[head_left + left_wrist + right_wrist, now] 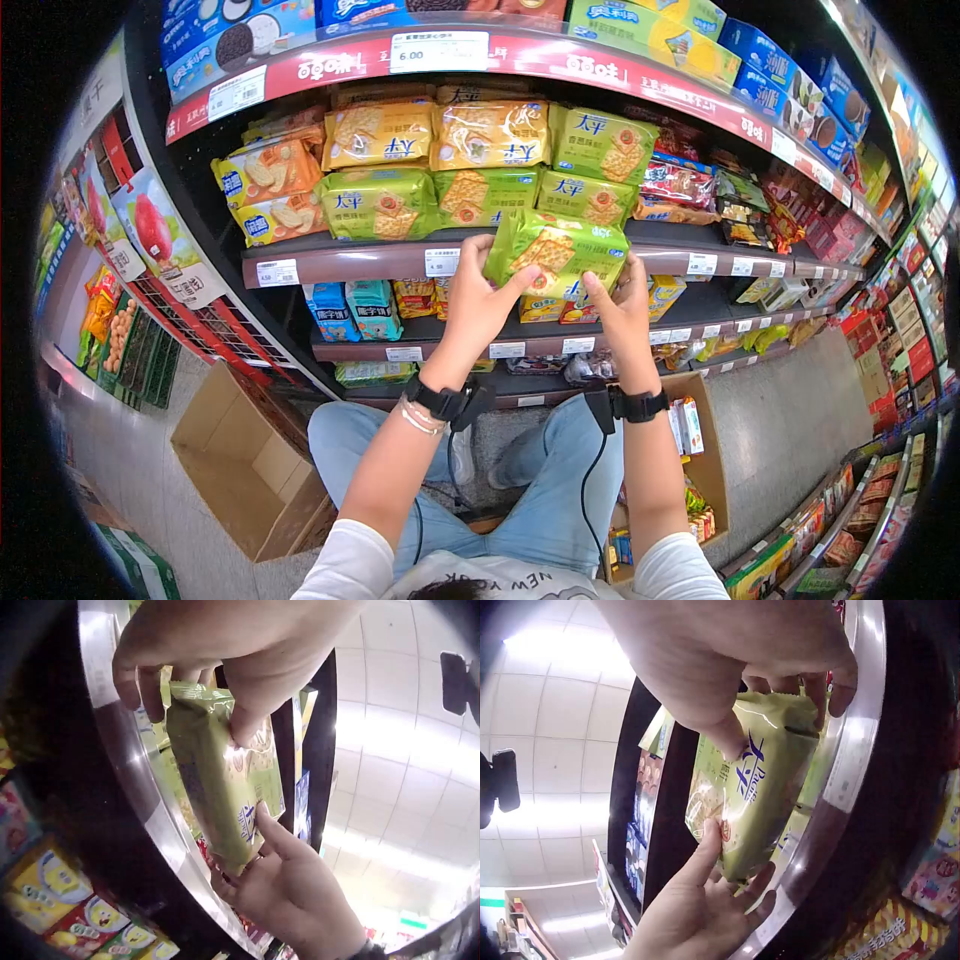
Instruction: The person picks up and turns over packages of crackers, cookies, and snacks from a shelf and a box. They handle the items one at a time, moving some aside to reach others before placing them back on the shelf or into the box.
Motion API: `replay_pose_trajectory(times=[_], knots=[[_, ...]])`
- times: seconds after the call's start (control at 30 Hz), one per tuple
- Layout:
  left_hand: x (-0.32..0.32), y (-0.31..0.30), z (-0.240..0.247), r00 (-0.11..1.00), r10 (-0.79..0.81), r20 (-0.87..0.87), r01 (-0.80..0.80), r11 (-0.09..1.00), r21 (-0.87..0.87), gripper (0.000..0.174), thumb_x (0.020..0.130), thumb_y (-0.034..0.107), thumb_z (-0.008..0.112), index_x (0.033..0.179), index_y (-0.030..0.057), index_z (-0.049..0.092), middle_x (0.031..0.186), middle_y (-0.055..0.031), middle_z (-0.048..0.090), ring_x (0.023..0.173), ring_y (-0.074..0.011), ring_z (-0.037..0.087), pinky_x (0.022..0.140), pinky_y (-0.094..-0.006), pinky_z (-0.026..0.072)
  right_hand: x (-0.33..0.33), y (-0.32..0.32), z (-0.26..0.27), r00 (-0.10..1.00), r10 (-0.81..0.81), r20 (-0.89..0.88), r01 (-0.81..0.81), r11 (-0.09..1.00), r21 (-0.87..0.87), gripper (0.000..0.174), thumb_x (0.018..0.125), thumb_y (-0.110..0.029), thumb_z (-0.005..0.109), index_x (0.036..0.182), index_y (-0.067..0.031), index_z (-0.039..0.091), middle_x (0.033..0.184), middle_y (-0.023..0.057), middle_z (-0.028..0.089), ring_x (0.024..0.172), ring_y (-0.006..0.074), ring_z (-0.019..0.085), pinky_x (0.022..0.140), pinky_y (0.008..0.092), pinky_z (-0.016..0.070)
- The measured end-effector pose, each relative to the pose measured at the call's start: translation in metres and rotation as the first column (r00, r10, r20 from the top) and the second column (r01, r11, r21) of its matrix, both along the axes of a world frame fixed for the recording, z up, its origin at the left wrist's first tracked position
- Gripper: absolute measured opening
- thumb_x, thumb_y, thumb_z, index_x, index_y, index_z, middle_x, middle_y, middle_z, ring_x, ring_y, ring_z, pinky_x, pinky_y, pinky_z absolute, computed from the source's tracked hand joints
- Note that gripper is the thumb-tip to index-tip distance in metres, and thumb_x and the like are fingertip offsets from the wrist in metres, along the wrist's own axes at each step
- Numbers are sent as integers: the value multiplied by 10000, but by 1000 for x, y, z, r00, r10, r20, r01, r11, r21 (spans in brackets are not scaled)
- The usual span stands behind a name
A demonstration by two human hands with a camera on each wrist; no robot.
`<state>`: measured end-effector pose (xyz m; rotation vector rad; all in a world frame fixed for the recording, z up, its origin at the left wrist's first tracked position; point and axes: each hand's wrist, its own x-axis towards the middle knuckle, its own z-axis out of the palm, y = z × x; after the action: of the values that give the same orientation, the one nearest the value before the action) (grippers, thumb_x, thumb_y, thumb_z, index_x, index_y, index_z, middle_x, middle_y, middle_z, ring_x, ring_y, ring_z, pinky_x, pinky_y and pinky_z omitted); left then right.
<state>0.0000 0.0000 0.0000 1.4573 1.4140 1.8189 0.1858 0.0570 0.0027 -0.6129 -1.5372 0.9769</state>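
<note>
The fingers of the left hand (488, 290) are clamped on one end of a green cracker packet (556, 252), the thumb on its printed face and the other fingers bent round behind. The right hand (622, 308) grips the opposite end in the same way, its thumb also on the face. The packet is held tilted between both hands, just on the near side of the middle shelf (360, 262).

Beyond it on that shelf, green packets (378, 206) of the same brand stand in a row, with yellow cracker packets (377, 134) and another green one stacked on top. Orange packets (272, 172) stand to the left of them, and red packets (678, 182) lie to the right.

On the upper shelf (345, 62) are blue Oreo boxes (236, 48) at left and yellow-green boxes (655, 42) right of centre; a price tag (440, 52) on its edge reads 6.00. The lower shelf (456, 352) bears blue and teal packs (372, 310) at left.

Black straps (440, 402) circle both wrists, and a bracelet (422, 422) is on the left one. Nearer are knees in light blue jeans (355, 450). A cardboard box (250, 455) sits on the floor (768, 400) at left; a second box (712, 440), holding packaged goods, is at right.
</note>
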Motion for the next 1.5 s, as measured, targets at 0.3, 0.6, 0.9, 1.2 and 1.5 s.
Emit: replay_pose_trajectory(times=[0.3,0.6,0.9,1.2,1.5], knots=[[33,56,25,851,376,-367,-337,927,168,584,712,339,788,1111,-35,583,1063,-188,585,997,-359,527,882,-420,430,27,57,21,998,-60,-3,60,993,99,483,870,-77,655,1280,16,418,1158,111,567,1053,162,562,905,299,454],[39,72,24,881,381,-280,-357,924,137,510,740,303,779,1095,-12,595,978,-177,650,751,-259,638,669,-357,505,22,86,19,967,-235,102,214,959,184,458,849,-106,677,1243,37,495,1143,154,615,1057,197,590,893,319,459],[35,69,37,832,347,-434,-361,931,51,351,745,262,764,955,10,637,812,-176,661,732,-321,651,641,-405,508,20,86,27,900,-397,183,341,899,274,454,825,-142,703,1214,12,525,1064,187,647,993,255,635,849,339,479],[39,76,30,794,453,-405,-362,888,284,301,754,198,770,919,-35,673,974,-197,647,641,-237,659,592,-331,511,18,87,33,900,-404,162,342,886,312,444,811,-94,709,1203,13,529,1070,176,650,991,228,638,850,325,484],[35,83,28,786,446,-428,-363,894,264,298,759,199,766,903,-38,656,860,-163,652,584,-228,635,570,-327,499,16,100,26,895,-426,135,361,867,344,459,774,-102,745,1173,2,545,1049,166,661,984,239,651,845,332,494]])
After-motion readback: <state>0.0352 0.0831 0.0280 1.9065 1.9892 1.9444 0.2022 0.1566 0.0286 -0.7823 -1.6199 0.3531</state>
